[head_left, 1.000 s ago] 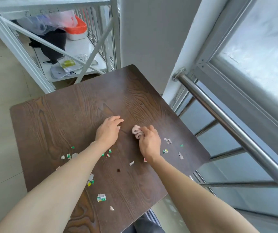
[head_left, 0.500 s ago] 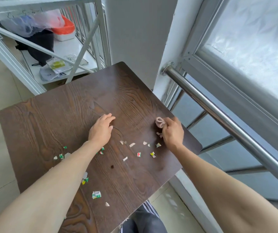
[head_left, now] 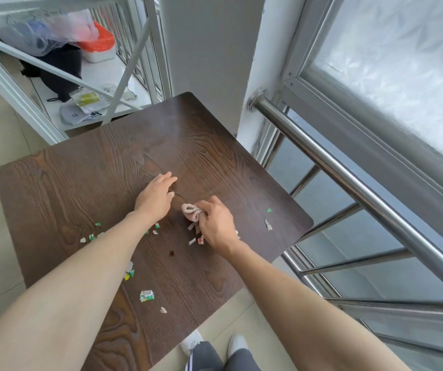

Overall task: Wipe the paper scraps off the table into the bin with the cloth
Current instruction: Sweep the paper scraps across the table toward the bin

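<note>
Paper scraps [head_left: 146, 295] are spread over the dark table [head_left: 81, 183], some by the near edge and two small ones [head_left: 268, 224] far off to the right. The pink cloth [head_left: 191, 212] is bunched up and held tight in the right hand [head_left: 216, 226], pressed on the table. The left hand [head_left: 156, 199] lies flat and open, holding nothing. No bin can be seen. Scraps could be pushed off the edge onto the floor, and bits under the arms could be missed.
</note>
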{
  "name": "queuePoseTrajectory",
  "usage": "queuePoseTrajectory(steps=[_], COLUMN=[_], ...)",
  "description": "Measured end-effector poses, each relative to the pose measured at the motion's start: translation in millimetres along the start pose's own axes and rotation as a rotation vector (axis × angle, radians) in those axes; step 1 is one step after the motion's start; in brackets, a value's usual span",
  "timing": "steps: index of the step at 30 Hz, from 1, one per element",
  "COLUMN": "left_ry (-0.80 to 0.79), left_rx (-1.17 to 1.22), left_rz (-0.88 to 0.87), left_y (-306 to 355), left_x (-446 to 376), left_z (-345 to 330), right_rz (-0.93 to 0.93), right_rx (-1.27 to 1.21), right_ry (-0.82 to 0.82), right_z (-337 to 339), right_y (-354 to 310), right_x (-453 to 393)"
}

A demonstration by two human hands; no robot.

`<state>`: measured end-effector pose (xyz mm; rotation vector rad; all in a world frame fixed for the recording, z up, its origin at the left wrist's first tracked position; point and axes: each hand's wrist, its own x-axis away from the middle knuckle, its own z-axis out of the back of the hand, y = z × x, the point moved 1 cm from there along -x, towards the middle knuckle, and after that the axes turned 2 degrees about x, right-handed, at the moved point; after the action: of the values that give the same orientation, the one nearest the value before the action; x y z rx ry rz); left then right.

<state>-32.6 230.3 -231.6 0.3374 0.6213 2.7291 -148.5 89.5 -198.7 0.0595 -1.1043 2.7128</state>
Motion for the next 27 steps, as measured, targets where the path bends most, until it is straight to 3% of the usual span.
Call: queuePoseTrajectory(steps=[4,9,15,22,27], left_ry=[-0.031,-0.061,0.001,-0.023,-0.13], left_rx=[-0.013,0.048,0.079,0.056,0.084], left_rz=[-0.006,-0.147,-0.152,-0.164,-0.185], left_y=[7,38,46,43,35], left_x=[0,8,7,4,3], left_z=[2,-16,-31,-33,-23], right_rz=[-0.048,-0.231,-0.366,-0.275,-0.042], right_rx=[0.052,0.177,0.143,0.01,-0.042], right_ry=[0.154,0.291,0.293,0.181,-0.067], right_z=[44,96,64,-2,-22], right_y=[26,82,91,23,-12], right_x=[-11,-9,25,46,44])
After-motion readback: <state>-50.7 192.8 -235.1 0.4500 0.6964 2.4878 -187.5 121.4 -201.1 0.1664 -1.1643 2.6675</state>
